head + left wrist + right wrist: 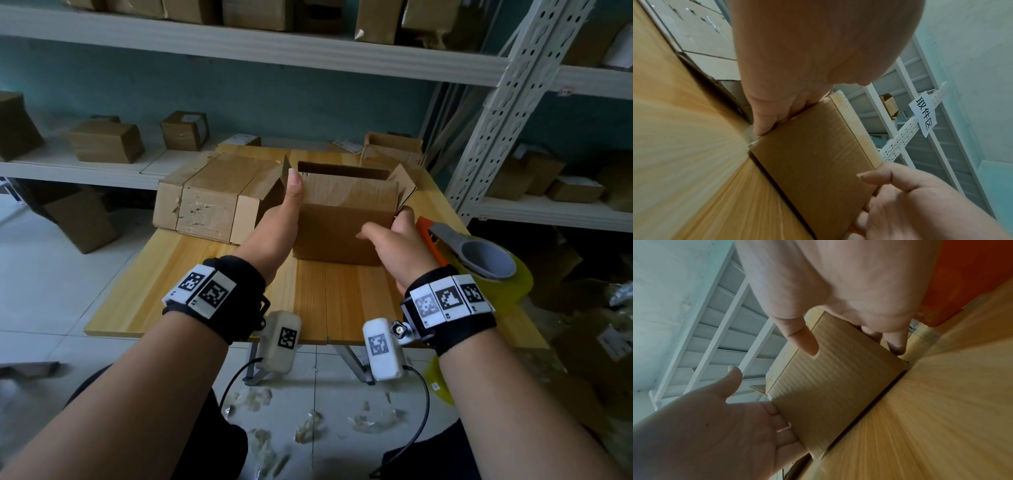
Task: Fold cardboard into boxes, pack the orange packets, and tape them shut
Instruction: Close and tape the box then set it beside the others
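An open cardboard box (342,236) stands upright mid-table, its top flaps raised. My left hand (282,212) lies flat against the box's left side, fingers straight down the wall and thumb up beside the near flap. In the left wrist view those fingers (774,110) run down the box (813,162) to the table. My right hand (394,240) grips the near right corner, its thumb lying over the front face and its fingers round the right side, as the right wrist view shows on the box (834,382). No orange packets are in view.
A larger taped carton (212,198) sits just left of the box on the wooden table (205,291). A grey and orange tape dispenser (479,257) lies at the table's right edge. Metal shelving (496,120) with more cartons stands behind and to the right.
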{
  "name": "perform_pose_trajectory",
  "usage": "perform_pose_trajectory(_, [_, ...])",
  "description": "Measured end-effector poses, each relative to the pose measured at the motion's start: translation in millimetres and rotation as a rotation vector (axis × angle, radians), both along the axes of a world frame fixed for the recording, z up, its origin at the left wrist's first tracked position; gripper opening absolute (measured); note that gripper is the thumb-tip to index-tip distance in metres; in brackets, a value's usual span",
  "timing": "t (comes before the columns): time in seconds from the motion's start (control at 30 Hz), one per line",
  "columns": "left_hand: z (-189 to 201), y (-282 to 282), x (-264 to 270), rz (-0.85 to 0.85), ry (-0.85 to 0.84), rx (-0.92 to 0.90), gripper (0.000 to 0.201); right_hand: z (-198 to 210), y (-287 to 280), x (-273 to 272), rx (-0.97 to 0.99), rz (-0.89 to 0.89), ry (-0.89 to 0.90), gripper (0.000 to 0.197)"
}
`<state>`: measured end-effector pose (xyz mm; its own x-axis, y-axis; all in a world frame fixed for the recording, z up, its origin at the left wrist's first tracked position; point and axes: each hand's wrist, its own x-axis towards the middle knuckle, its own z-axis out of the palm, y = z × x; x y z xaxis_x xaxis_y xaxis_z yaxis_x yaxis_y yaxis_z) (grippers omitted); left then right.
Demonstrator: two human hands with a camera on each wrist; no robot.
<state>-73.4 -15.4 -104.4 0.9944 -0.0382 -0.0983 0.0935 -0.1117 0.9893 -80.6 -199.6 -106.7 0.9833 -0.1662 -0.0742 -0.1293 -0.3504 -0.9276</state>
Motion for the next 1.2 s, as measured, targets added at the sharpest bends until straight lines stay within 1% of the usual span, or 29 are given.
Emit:
perform_pose_trajectory(0.07, [2.2,-0.8,-1.7,-0.009,0.008,-0.017,0.106,0.4,0.2,0.1,-0.001,-0.004,0.011,0.045])
perform_pose_trajectory(0.1, [3.1,-1.5,-2.5,-0.018,0.004,-0.028,0.105,1.0,0.1,-0.1,0.003,-0.011,0.015,0.051])
perform_pose_trajectory(0.2, [4.2,-1.0,-3.8,-0.025,-0.02,-0.064,0.095,0.2,-1.7,-0.2,0.065,-0.048,-0.002,0.089])
perform_pose_trajectory(0.23, [4.4,0.4,-4.0,-0.025,-0.03,-0.071,0.093,0.2,-3.7,-0.6,0.088,-0.054,-0.016,0.097])
perform_pose_trajectory(0.27, [4.1,2.7,-4.2,-0.025,-0.041,-0.072,0.093,0.5,-6.2,-1.3,0.104,-0.059,-0.026,0.1])
perform_pose_trajectory(0.3, [3.1,5.7,-3.6,-0.029,-0.054,-0.066,0.097,0.9,-9.0,-2.2,0.118,-0.062,-0.037,0.101])
perform_pose_trajectory(0.4, [-0.4,16.6,-0.7,-0.02,-0.081,-0.04,0.12,4.1,-17.2,-6.0,0.16,-0.075,-0.084,0.097])
perform_pose_trajectory(0.47, [-1.6,22.8,1.0,0.015,-0.086,-0.03,0.126,5.3,-21.4,-8.2,0.184,-0.081,-0.113,0.093])
perform_pose_trajectory(0.5, [-0.6,24.3,0.7,0.035,-0.088,-0.031,0.123,5.4,-23.2,-9.1,0.201,-0.083,-0.127,0.092])
perform_pose_trajectory(0.53, [0.1,25.3,0.1,0.057,-0.084,-0.037,0.116,5.6,-24.5,-10.1,0.219,-0.085,-0.141,0.092])
perform_pose_trajectory(0.63, [3.4,27.0,-4.3,0.098,-0.063,-0.08,0.071,6.8,-27.1,-14.9,0.239,-0.096,-0.177,0.099])
perform_pose_trajectory(0.67, [4.0,28.0,-5.9,0.108,-0.055,-0.097,0.067,7.1,-28.2,-16.1,0.24,-0.098,-0.186,0.102])
perform_pose_trajectory(0.77, [4.8,31.9,-7.4,0.147,-0.042,-0.147,0.074,6.4,-31.7,-18.5,0.25,-0.102,-0.206,0.104])
perform_pose_trajectory(0.87, [5.5,34.4,-7.8,0.178,-0.028,-0.176,0.072,4.9,-33.3,-19.9,0.263,-0.099,-0.209,0.103])
perform_pose_trajectory(1.0, [4.6,35.4,-8.5,0.174,-0.031,-0.193,0.069,4.2,-34.0,-21.6,0.258,-0.099,-0.201,0.102])
perform_pose_trajectory(1.1, [4.3,35.6,-9.1,0.164,-0.035,-0.196,0.073,4.9,-33.9,-21.8,0.244,-0.101,-0.188,0.102])
perform_pose_trajectory(1.13, [4.2,35.6,-8.9,0.161,-0.035,-0.198,0.072,4.8,-34.1,-21.5,0.238,-0.101,-0.184,0.102])
perform_pose_trajectory(1.2, [4.7,35.5,-8.3,0.16,-0.034,-0.197,0.059,4.4,-34.2,-20.9,0.228,-0.107,-0.176,0.101])
